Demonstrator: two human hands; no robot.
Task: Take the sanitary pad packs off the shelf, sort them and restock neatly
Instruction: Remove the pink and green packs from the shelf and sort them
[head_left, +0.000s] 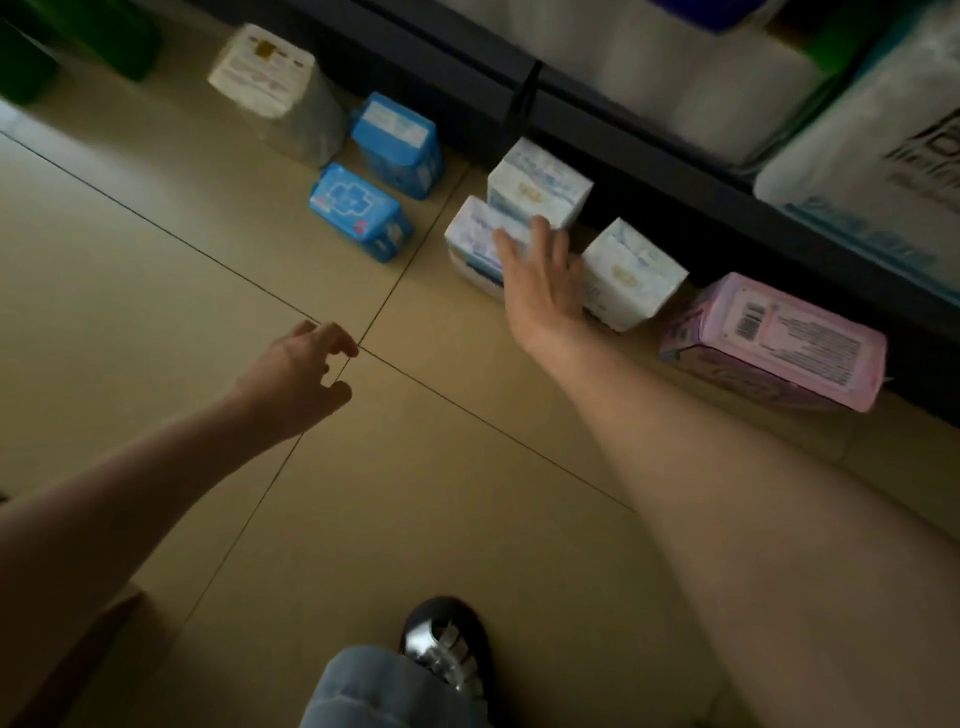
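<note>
Sorting is under way: the right hand (540, 283), fingers spread, rests on a white pack (480, 244) on the floor; blue packs (358, 210) lie beyond the left hand (301, 379), loosely curled and empty. Restocking the shelf (649, 171) remains.

Smooth beige floor tiles (156, 322) with a dull sheen, blue pad packs (358, 210) in glossy plastic film, pink pack (774, 340) in soft-sheen wrap, shiny metallic shoe (447, 649), denim trouser leg (384, 691)

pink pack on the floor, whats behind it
Behind the pink pack runs the dark shelf base, with white rolls stacked above it. The gap right behind the pack is in shadow.
</note>
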